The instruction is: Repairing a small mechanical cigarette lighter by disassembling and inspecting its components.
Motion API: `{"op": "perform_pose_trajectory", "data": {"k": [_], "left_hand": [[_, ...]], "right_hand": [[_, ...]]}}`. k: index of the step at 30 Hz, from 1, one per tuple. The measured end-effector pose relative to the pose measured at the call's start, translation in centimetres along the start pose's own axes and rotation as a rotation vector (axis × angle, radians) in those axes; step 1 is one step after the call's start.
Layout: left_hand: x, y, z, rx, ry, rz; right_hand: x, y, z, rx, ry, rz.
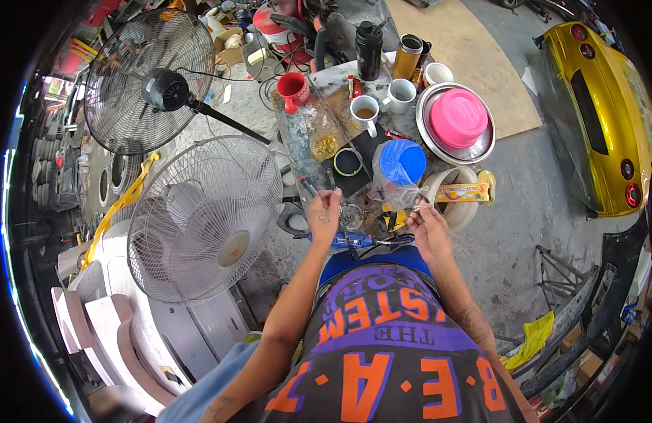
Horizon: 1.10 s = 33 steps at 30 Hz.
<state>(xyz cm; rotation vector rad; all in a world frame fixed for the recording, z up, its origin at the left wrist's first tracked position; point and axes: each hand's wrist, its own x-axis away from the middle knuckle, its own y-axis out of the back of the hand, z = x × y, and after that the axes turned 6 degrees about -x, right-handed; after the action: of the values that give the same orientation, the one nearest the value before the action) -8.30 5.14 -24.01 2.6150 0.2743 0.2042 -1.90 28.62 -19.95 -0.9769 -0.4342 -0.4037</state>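
Note:
My left hand (pixel 324 213) is closed above the near edge of the table, fingertips pinched together. Beside its knuckles shows a slim dark stick (pixel 309 186) with a reddish part; whether the fingers grip it I cannot tell. My right hand (pixel 430 229) pinches something small and dark near the loose end of a clear plastic bag (pixel 405 192). A blue round mass (pixel 402 161) shows through that bag. Below and between my hands lies a blue rotary tool (pixel 350 240) with a dark flexible cable. A yellow and black tool (pixel 393 219) sits left of my right hand.
Mugs, a red cup (pixel 293 90), a black bottle (pixel 369 53) and a tumbler (pixel 407 56) stand on the table (pixel 319 116). A pink bowl (pixel 458 118) rests in a metal basin (pixel 489 141). Two fans (pixel 206 218) stand left; a yellow car body (pixel 597 120) is at right.

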Motion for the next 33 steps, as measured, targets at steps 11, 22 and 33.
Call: {"op": "perform_pose_trajectory", "data": {"k": [11,22,33], "left_hand": [[3.4,1.1,-9.4,0.232,-0.023,0.642],[3.5,1.9,-8.6,0.708,0.453,0.872],[2.4,3.5,-6.0,0.456,0.316,0.647]], "right_hand": [[0.3,-3.5,-3.2,0.129,-0.109,0.153],[-0.8,-3.7,-4.1,-0.049,-0.095,0.079],[-0.5,-5.2,-0.4,-0.054,0.002,0.132]]}}
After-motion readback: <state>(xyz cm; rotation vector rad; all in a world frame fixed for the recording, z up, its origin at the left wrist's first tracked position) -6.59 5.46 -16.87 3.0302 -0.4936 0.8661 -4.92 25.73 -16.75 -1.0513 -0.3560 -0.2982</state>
